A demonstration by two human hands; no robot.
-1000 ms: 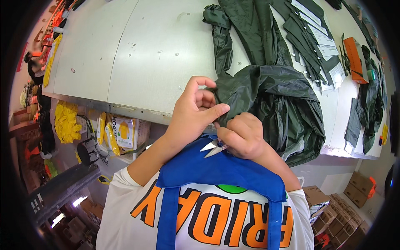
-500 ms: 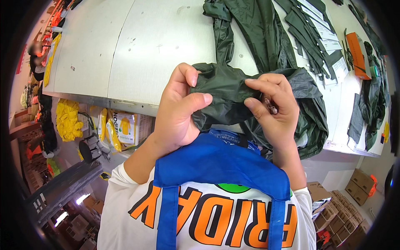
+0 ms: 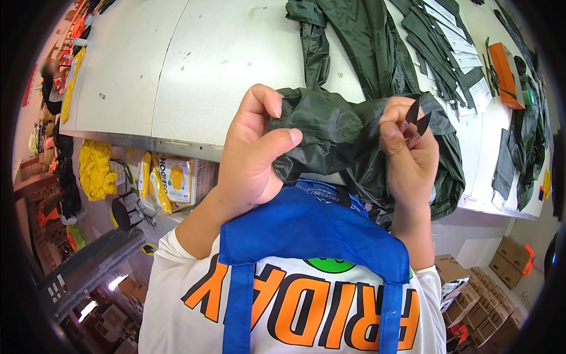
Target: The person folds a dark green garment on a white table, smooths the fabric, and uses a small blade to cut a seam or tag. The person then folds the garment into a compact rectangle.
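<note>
A dark green, shiny raincoat-like garment (image 3: 330, 127) is stretched in front of my chest and drapes over the table edge. My left hand (image 3: 250, 156) pinches its left end between thumb and fingers. My right hand (image 3: 410, 162) is closed at the garment's right side, holding small thread snips (image 3: 420, 118). Their two dark blades point up and stand apart, and a clear, pinkish part shows between my fingers. Whether the right fingertips also grip cloth, I cannot tell. A seam runs across the cloth between my hands.
More dark green pieces and white paper sheets (image 3: 466, 59) lie on the white table (image 3: 200, 76). An orange box (image 3: 506, 76) stands at the right. Yellow bundled cloth (image 3: 96, 171) hangs under the left edge. Cardboard boxes (image 3: 480, 301) are stacked lower right. Another person (image 3: 52, 88) is far left.
My right hand has moved right and turned, and its thumb and finger have left the middle of the cloth. The snips' dark blades now show. My left hand stays almost still.
</note>
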